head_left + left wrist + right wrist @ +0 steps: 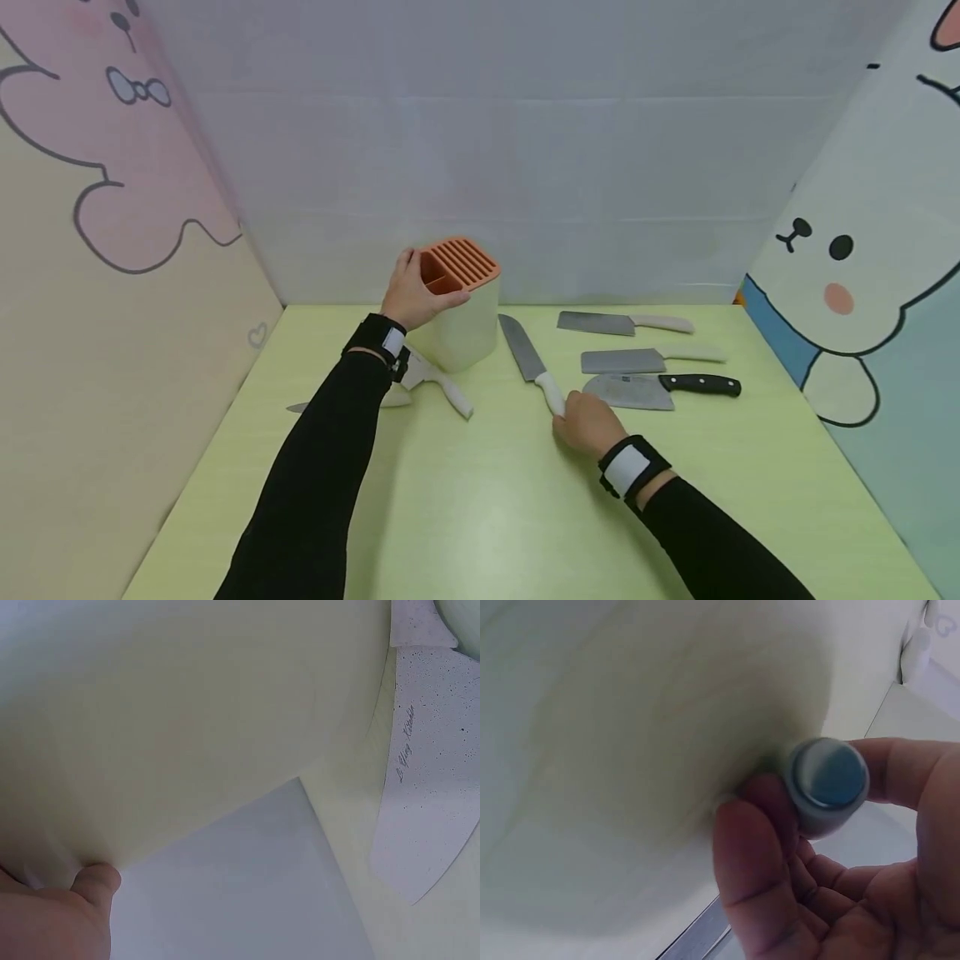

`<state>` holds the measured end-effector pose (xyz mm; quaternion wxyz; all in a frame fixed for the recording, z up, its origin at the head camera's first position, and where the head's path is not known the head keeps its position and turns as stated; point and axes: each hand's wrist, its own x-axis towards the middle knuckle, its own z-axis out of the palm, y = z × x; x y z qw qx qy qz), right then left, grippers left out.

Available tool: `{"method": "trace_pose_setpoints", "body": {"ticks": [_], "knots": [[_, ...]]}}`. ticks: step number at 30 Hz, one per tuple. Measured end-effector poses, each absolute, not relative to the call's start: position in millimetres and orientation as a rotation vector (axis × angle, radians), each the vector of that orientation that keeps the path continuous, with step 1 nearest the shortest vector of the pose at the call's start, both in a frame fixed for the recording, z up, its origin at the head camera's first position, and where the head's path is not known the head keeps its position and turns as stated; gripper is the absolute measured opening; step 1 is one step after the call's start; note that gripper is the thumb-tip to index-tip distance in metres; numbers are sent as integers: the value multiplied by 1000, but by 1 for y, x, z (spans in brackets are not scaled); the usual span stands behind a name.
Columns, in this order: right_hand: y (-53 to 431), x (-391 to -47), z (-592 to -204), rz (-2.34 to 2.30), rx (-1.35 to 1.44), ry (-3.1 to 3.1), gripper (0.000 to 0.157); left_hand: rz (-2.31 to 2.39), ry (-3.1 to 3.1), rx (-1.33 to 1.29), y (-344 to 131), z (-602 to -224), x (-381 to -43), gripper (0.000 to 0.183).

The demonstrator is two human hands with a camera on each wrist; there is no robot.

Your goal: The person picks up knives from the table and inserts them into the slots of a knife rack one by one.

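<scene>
In the head view my left hand [420,293] grips the knife holder [467,325] by its upper left side, fingers at the rim and thumb across the front. The holder is pale, with an orange slotted top that has open compartments. Its smooth wall [187,712] fills much of the left wrist view. My right hand [590,425] pinches the handle end of a white-handled kitchen knife [523,350], whose blade points away toward the back. The handle's round end [829,778] shows between thumb and fingers in the right wrist view.
Right of the holder lie two pale-handled cleavers [597,322] [622,361] and a black-handled cleaver [633,392]. A white-handled cleaver [446,390] and another knife [396,398], partly under my left arm, lie left. A white wall covering [495,167] stands behind the table [465,500].
</scene>
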<state>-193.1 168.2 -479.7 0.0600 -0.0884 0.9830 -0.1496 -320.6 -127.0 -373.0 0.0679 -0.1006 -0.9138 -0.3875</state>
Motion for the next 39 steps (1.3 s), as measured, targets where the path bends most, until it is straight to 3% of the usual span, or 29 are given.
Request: {"method": "trace_pose_setpoints", "body": {"ticks": [18,27,39], "knots": [[186,-192,-478,-772,-94,2920,27,-1171,-2768,-280,-125,-368,-315,112],[200,-191,-467,-1373,132,2675,57,-1178,-2764,-273,-124,-366,-311,113],[191,-202,-454,-2336,510,2238,43,-1161,-2781,-266,-125,-365,-310,115]]}}
